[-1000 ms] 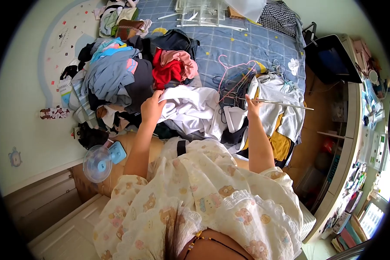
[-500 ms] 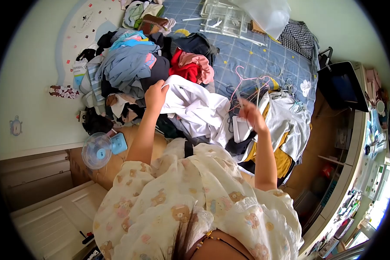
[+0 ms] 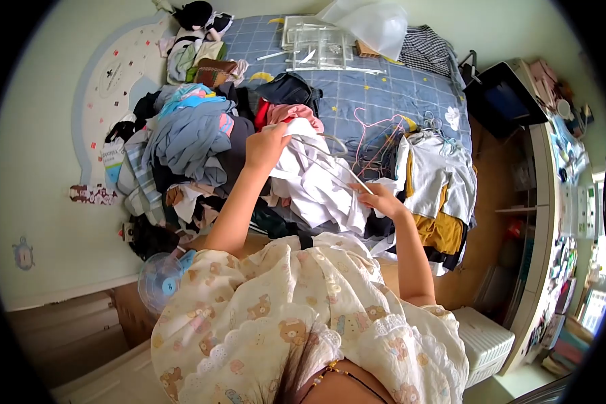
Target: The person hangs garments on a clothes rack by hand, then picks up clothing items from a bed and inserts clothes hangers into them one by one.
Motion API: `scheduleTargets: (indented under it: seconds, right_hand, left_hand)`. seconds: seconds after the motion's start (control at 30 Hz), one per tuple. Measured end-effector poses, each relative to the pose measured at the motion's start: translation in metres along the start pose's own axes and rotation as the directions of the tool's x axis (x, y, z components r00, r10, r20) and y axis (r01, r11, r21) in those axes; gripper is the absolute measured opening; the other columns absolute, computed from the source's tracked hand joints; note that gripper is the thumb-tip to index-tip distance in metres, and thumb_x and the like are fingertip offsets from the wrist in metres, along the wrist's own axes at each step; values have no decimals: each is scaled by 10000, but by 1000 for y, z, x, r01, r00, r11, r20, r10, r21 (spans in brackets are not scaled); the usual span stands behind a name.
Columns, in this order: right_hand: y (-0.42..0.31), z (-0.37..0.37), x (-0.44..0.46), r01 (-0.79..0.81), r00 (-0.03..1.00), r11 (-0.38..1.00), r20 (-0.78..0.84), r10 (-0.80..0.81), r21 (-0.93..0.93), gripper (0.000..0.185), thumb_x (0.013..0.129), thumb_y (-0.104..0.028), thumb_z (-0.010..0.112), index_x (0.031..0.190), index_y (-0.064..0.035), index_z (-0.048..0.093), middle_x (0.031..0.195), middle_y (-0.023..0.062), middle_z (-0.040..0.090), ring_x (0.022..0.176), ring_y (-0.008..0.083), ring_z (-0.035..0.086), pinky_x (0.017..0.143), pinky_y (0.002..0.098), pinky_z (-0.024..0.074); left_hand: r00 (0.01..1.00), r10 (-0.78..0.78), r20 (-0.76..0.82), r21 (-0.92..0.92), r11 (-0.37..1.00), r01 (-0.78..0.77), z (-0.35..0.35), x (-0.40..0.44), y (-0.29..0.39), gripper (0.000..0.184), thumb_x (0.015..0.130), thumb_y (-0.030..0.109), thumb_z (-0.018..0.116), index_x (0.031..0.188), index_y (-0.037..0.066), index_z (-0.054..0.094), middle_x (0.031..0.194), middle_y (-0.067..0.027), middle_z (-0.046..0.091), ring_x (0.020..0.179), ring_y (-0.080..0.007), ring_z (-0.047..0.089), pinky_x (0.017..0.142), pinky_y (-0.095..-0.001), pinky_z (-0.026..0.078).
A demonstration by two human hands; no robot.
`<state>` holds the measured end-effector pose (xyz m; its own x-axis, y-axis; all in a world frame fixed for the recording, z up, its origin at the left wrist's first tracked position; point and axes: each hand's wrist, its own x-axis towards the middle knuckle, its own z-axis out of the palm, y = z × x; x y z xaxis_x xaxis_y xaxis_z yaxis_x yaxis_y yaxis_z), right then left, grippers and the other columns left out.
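Note:
My left hand point(image 3: 266, 145) is closed on the upper edge of a white shirt point(image 3: 314, 192), which hangs in folds above the bed's near edge. Between the fingers of my right hand point(image 3: 380, 199) is one end of a pale clothes hanger point(image 3: 361, 185). The hanger slants across the shirt toward my left hand, its far end lying at the shirt's top. Whether that end is inside the shirt I cannot tell. A pink hanger point(image 3: 384, 122) and several tangled ones lie beyond my right hand.
A large heap of clothes point(image 3: 188, 138) lies left on the blue checked bed point(image 3: 357, 91). Grey and mustard garments point(image 3: 439, 172) lie on the right. Clear racks point(image 3: 320, 47) and a plastic bag point(image 3: 377, 27) are at the back. A small fan point(image 3: 156, 283) stands lower left.
My right hand has come from the hanger pile to the shirt's side, bringing the pale hanger across it. My left hand has shifted right with the shirt. The view has tilted.

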<state>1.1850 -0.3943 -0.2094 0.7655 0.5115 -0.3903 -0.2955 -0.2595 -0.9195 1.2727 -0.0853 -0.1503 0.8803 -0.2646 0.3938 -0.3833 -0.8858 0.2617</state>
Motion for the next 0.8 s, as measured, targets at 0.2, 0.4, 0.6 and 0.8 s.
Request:
scheduleTargets:
  seconds: [0.2, 0.4, 0.6, 0.8]
  right_hand:
    - [-21, 53, 19, 171, 979, 981, -125, -159, 93, 502, 800, -106, 522, 1286, 20, 509, 731, -11, 484, 649, 75, 431, 603, 229, 368]
    - [-64, 73, -9, 370, 928, 896, -150, -342, 246, 501, 792, -90, 569, 1282, 3, 523, 783, -35, 475, 729, 62, 428, 680, 207, 353]
    - [-100, 92, -30, 484, 863, 824, -6, -504, 294, 978, 831, -780, 192, 1215, 48, 544, 934, 76, 555, 879, 173, 506, 809, 312, 395]
    - [-109, 128, -10, 361, 768, 853, -400, -501, -376, 506, 828, -203, 670, 1252, -10, 472, 1025, 65, 586, 884, 144, 531, 724, 274, 434]
  left_hand:
    - [947, 304, -104, -163, 934, -318, -53, 11, 24, 195, 761, 184, 669, 903, 100, 564, 853, -80, 612, 772, -303, 601, 602, -393, 465]
    - [658, 707, -260, 99, 697, -710, -161, 48, 15, 354, 808, 385, 580, 1045, 124, 604, 1057, -83, 559, 1036, -291, 512, 911, -447, 381]
    - [477, 834, -277, 57, 510, -858, -170, 62, -16, 218, 716, 155, 686, 848, 74, 532, 850, -95, 596, 753, -290, 609, 629, -358, 505]
    - [482, 796, -366, 114, 552, -826, -214, 50, -27, 238, 701, 184, 702, 793, 79, 510, 788, -78, 581, 662, -268, 606, 538, -336, 497]
